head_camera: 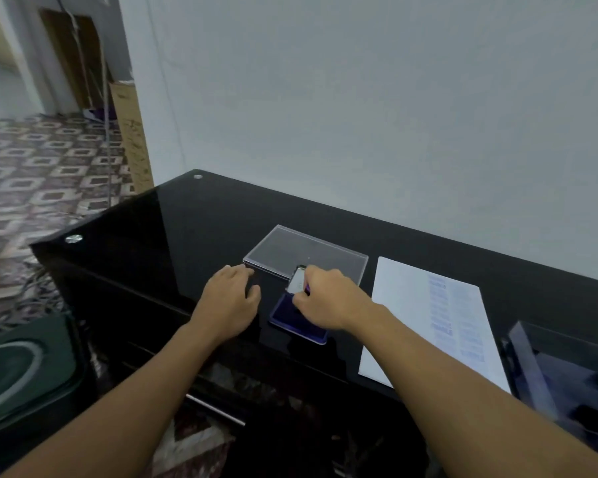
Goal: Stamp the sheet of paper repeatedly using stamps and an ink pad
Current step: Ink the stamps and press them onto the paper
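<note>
— What is sitting closest to us?
— The two forearms (125, 401), both reaching out over the black table (187, 219). Further on, the right hand (328, 298) is pinching the stamp (298, 281) between thumb and fingers and, as it seems, pressing it onto the blue ink pad (283, 319).
— And the other one?
— The left hand (233, 298) is resting on the table just beside the pad, fingers loosely curled, gripping nothing.
— So which step is going on?
— Inking, I'd judge. The sheet of paper (404, 305) is lying to the right of the pad, near the right wrist but apart from the stamp, and faint blue rows are already showing on it. Next the stamp is needing a lift, a short carry rightward, and a flat press onto a bare patch.
</note>
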`<state>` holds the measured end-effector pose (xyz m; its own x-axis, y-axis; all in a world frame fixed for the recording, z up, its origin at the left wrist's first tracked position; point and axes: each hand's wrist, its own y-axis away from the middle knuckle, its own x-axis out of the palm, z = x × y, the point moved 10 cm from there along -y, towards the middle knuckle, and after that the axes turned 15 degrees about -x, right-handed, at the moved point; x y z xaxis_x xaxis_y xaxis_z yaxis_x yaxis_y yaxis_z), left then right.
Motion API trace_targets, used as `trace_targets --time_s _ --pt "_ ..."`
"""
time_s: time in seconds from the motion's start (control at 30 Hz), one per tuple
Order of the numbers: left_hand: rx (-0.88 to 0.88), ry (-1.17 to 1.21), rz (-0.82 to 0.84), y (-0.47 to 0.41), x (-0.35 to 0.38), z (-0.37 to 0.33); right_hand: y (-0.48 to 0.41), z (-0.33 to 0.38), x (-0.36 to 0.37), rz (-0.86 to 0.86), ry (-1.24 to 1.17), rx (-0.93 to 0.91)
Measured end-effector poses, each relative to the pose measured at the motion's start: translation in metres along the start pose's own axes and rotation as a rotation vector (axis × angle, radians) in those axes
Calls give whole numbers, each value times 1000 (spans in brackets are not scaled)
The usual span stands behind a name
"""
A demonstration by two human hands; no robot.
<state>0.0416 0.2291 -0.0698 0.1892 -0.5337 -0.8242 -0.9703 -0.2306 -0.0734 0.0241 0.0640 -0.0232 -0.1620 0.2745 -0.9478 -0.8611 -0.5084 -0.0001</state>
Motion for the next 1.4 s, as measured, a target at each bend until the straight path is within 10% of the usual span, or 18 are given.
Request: trace_targets --time_s 1.4 --pt "-101 -158 -214 10 16 18 -23 4 33 -212 178 -122"
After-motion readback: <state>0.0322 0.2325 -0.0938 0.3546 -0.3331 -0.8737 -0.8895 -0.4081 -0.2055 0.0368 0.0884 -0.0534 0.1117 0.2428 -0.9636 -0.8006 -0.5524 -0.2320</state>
